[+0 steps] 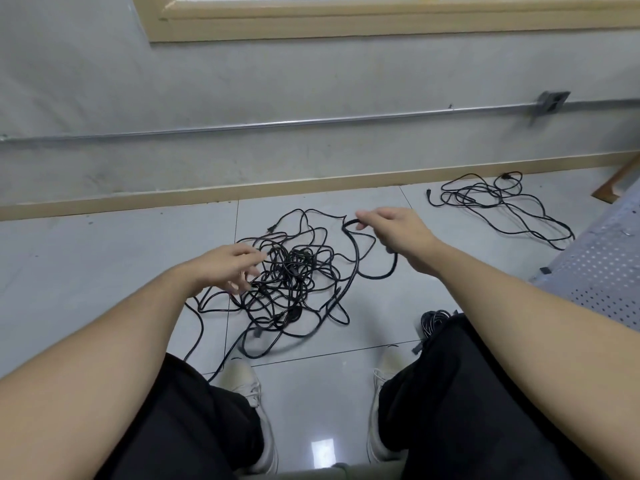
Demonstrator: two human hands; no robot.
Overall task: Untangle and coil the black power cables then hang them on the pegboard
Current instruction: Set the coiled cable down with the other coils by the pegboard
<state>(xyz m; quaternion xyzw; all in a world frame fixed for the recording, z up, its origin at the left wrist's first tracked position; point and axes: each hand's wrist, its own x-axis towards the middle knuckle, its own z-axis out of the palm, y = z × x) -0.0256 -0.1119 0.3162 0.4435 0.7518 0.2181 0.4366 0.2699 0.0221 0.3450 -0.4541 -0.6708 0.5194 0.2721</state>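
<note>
Below both hands — right grip point(391, 230) pinching cable loop point(367, 251) — lies tangle point(291, 275).

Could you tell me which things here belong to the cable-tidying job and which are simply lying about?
Job:
- tangled cable pile, left hand open at its edge
- thick cable loop, gripped by right hand
- loose cables near the wall
- cable bundle by the right leg

Lying about:
- wall conduit
- outlet box
- perforated seat
</note>
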